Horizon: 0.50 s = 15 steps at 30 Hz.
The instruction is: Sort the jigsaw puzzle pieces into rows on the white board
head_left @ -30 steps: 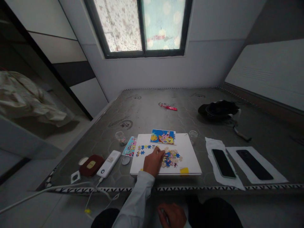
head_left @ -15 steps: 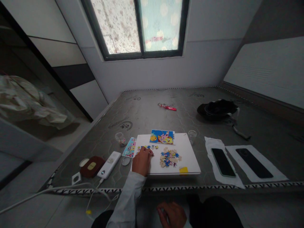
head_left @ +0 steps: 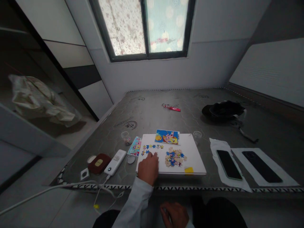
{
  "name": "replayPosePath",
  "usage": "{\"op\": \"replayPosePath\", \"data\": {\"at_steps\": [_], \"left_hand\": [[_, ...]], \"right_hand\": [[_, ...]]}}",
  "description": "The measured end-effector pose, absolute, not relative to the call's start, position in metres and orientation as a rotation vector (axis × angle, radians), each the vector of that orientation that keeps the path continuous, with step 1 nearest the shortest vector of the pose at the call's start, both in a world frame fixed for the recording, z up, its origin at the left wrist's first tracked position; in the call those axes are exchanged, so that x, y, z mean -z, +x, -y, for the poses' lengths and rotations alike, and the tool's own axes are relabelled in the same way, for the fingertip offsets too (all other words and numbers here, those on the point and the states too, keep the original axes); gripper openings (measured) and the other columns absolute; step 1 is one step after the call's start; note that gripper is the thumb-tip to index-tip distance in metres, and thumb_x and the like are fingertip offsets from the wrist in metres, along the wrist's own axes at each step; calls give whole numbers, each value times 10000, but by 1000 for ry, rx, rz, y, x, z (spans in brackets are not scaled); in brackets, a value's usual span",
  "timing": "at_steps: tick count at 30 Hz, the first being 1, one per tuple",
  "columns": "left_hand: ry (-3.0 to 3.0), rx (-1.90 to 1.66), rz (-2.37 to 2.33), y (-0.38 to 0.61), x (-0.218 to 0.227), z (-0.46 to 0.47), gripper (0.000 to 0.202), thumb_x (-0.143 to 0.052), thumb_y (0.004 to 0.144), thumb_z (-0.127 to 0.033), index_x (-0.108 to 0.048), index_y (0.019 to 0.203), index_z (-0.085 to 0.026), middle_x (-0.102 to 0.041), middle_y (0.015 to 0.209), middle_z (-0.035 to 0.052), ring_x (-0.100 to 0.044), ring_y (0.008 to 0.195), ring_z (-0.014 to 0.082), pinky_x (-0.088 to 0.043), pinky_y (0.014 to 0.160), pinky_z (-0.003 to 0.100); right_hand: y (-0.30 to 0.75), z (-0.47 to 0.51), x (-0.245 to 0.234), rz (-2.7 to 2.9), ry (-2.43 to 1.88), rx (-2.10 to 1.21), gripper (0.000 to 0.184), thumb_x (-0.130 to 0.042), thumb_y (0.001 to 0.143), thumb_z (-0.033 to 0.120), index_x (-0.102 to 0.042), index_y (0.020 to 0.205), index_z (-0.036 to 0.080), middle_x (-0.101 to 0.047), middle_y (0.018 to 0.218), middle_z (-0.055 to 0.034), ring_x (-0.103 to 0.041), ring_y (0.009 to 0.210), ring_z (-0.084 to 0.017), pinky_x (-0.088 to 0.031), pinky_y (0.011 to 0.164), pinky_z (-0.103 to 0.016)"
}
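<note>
My left hand (head_left: 148, 167) rests over the left front part of a white box (head_left: 161, 161), fingers bent and drawn together. Whatever is between the fingertips is hidden or too small to name. Just beyond them, several small jigsaw pieces (head_left: 154, 146) lie in a loose row. To the right is a heap of mixed jigsaw pieces (head_left: 175, 157), some blue, some bare wood-coloured. A cartoon picture card (head_left: 167, 137) lies at the box's back edge. My right hand (head_left: 175, 215) is low near my lap, loosely curled, with nothing visible in it.
Left of the box are a second picture card (head_left: 135, 146), a clear cup with small bits (head_left: 126, 138), a round lid (head_left: 130, 159), a power bank (head_left: 115, 162) and a brown case (head_left: 99, 163). Right are another clear cup (head_left: 197, 136), two phones (head_left: 229, 164) on white sheets and a black cap (head_left: 222, 110).
The view has shifted, so everything sits slightly further right. My left hand has drawn back a little toward me, showing more of the loose pieces. My right hand stays by my lap.
</note>
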<state>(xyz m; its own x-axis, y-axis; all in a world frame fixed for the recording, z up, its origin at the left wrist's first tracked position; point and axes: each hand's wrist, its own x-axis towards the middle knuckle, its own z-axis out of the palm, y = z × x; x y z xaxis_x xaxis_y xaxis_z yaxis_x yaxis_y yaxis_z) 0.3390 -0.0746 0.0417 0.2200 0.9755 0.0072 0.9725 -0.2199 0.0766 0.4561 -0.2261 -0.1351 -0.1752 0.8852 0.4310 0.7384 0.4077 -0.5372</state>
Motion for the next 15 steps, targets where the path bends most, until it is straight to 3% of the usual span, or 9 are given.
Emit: {"op": "replayPosePath", "data": {"at_steps": [4,9,15], "left_hand": [[2383,16,-1902,342,-37,80,436,-292,1012,-337,-497,1384,-238,-685,1051,118,-697,882,246,-524,690,341],[2291,137,-1936,326,-41,73,483,-276,1008,-347,-385,1478,-318,-731,959,123,-706,880,294,-527,712,403],[2273,140,-1929,313,-42,71,502,-276,1001,-364,-346,1498,-343,-737,988,128,-708,876,284,-505,702,370]], "right_hand": [[452,228,139,1991,-1377,-274,267,-386,954,319,-625,843,280,-613,566,58,-603,495,-111,-365,592,-254],[449,229,140,1953,-1386,-232,292,-370,962,332,-632,840,289,-620,568,56,-607,503,-111,-388,623,-240],[449,228,136,1990,-1379,-181,316,-354,975,336,-631,831,284,-615,550,57,-597,482,-110,-384,594,-236]]}}
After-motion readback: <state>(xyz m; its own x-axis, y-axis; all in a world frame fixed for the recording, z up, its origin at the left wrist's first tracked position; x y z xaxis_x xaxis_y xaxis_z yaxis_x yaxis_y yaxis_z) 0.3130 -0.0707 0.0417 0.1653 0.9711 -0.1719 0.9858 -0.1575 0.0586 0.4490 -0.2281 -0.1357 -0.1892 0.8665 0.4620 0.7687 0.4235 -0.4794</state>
